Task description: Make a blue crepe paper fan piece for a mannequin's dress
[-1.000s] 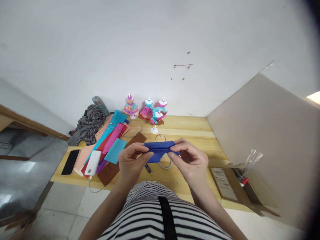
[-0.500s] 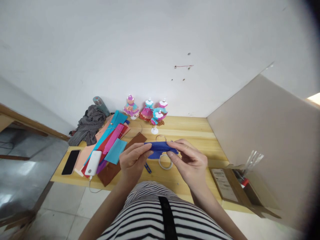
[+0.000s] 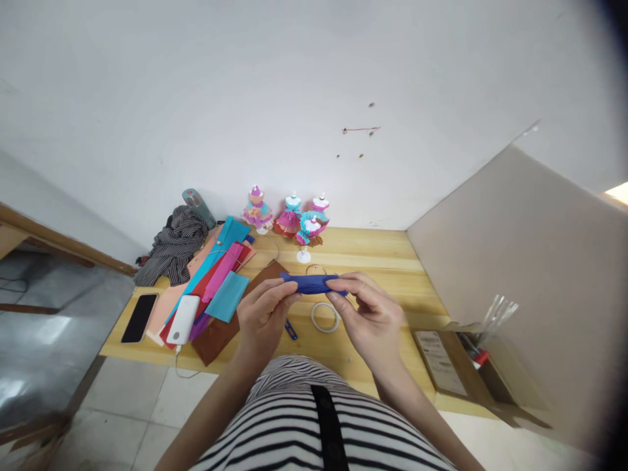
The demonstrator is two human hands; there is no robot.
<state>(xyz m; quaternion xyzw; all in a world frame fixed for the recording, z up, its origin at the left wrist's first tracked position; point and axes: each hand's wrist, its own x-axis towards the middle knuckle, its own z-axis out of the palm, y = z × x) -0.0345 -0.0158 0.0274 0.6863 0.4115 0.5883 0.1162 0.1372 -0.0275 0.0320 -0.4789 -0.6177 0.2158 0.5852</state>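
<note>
A narrow folded strip of dark blue crepe paper is stretched level between my two hands above the table. My left hand pinches its left end between thumb and fingers. At the other end, my right hand grips it the same way. Just below the strip lies a white ring-shaped tape roll, and left of that a small blue cutter. Behind my hands, several small dress forms in ruffled paper dresses stand against the wall.
Coloured crepe paper sheets are heaped on the table's left, with a white power bank and a phone. A striped cloth and a bottle sit behind. An open cardboard box stands at right.
The blue paper's lower flap, which hung below my fingers, is folded up, so the strip is narrower. More of the tape roll shows beneath it.
</note>
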